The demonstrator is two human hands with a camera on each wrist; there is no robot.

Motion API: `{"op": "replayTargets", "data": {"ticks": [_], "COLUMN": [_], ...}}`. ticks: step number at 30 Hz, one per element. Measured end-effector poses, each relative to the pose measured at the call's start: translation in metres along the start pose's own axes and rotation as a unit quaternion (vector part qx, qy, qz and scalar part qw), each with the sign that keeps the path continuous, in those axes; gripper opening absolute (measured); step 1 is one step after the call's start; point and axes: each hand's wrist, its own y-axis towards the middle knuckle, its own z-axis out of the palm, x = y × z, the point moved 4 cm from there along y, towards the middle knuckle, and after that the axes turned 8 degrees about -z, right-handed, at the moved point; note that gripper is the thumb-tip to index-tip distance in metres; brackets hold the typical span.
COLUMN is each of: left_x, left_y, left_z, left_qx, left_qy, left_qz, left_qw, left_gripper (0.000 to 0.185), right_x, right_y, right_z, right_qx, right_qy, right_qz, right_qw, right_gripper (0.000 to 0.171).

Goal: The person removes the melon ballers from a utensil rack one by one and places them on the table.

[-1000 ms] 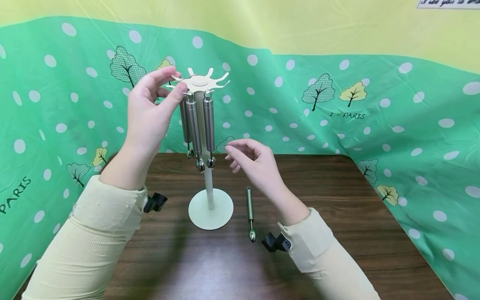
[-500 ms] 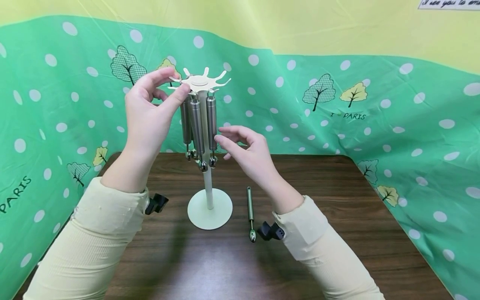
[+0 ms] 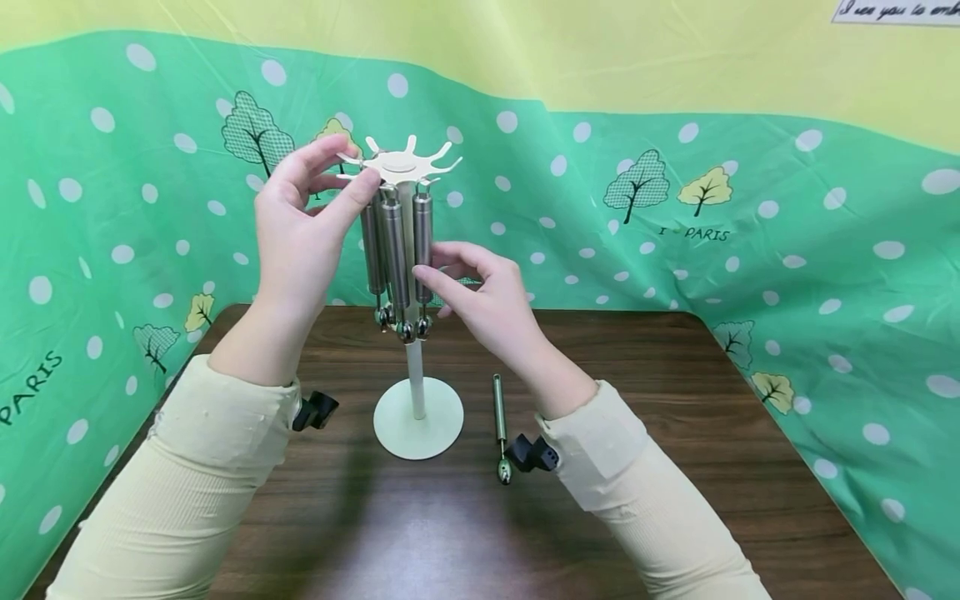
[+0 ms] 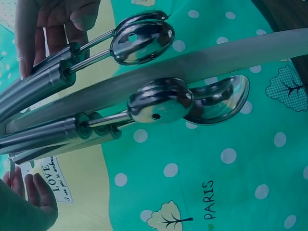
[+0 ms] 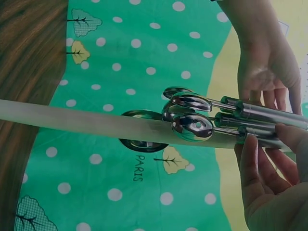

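A pale utensil stand [image 3: 418, 421] rises from a round base, with a ring of hooked arms at its top. Several steel melon ballers [image 3: 393, 250] hang from the near and left hooks, bowls downward. My left hand [image 3: 296, 221] holds the hooked top at its left side between thumb and fingers. With thumb and fingers, my right hand [image 3: 487, 292] pinches the handle of the rightmost hanging melon baller [image 3: 423, 218]. In the left wrist view, a small hole shows in a shiny bowl [image 4: 161, 102], and a more open scoop bowl [image 4: 224, 101] overlaps it.
Another small scoop [image 3: 500, 417] lies on the dark wooden table [image 3: 645, 467], right of the stand's base and close to the right wrist camera [image 3: 532, 454]. A green and yellow patterned cloth [image 3: 570, 192] hangs behind and along both sides.
My right hand has moved up and left onto the rightmost hanging handle, whose bowl has swung slightly left. The hooked top has turned a little. My left hand stays at its edge.
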Motion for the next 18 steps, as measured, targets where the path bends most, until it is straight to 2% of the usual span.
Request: {"op": "replayTargets", "data": {"ticks": [3, 8, 14, 18], "left_x": [0.003, 0.004, 0.006, 0.01], "left_y": [0.001, 0.002, 0.004, 0.007], "left_z": [0.001, 0.003, 0.006, 0.009], "left_qx": [0.021, 0.065, 0.103, 0.132], "left_qy": [-0.045, -0.109, -0.161, -0.175], "left_qz": [0.004, -0.012, -0.034, -0.04], "left_qw": [0.9988, 0.9918, 0.981, 0.9748], "left_gripper": [0.034, 0.032, 0.04, 0.042], "right_x": [0.001, 0.005, 0.01, 0.013], "right_y": [0.001, -0.001, -0.004, -0.005], "right_z": [0.001, 0.0, -0.001, -0.002], "right_qx": [0.002, 0.004, 0.004, 0.005], "right_qy": [-0.003, -0.012, -0.017, -0.021], "right_qz": [-0.005, -0.003, -0.002, -0.007], "right_qw": [1.0, 1.0, 1.0, 1.0], "right_gripper": [0.029, 0.026, 0.025, 0.024]}}
